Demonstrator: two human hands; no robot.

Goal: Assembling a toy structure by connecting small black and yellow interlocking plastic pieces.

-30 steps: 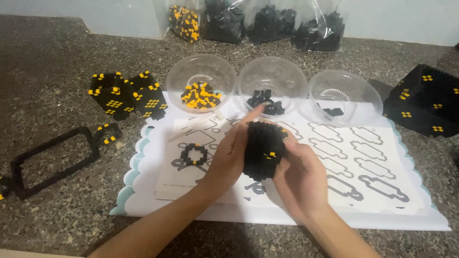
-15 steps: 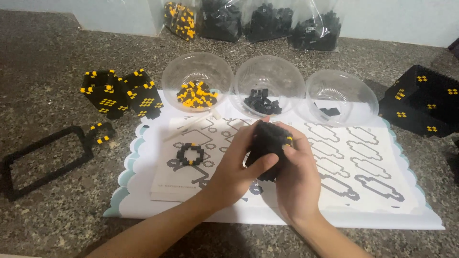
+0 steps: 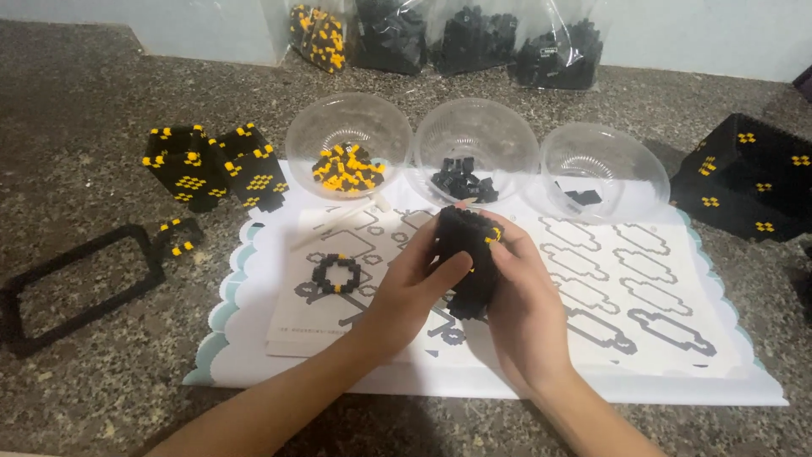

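Both my hands hold a black brick-built tube point(image 3: 468, 258) with a few yellow studs near its top, above a white instruction sheet point(image 3: 643, 296). My left hand point(image 3: 410, 288) grips its left side with the thumb across the front. My right hand point(image 3: 524, 309) wraps the right side and back. A small black-and-yellow ring point(image 3: 336, 274) lies on the sheet just left of my left hand. Three clear bowls stand behind: one with yellow and black pieces point(image 3: 348, 135), one with black pieces point(image 3: 475, 151), one with few black pieces point(image 3: 602, 173).
A black-and-yellow built block point(image 3: 211, 165) stands at the left, a larger black one point(image 3: 748, 178) at the right. A flat black rectangular frame point(image 3: 80, 283) lies on the stone counter at far left. Several bags of pieces point(image 3: 440, 34) line the back wall.
The black tube has turned slightly in my hands and my left thumb has shifted across its front. The view has drifted a little.
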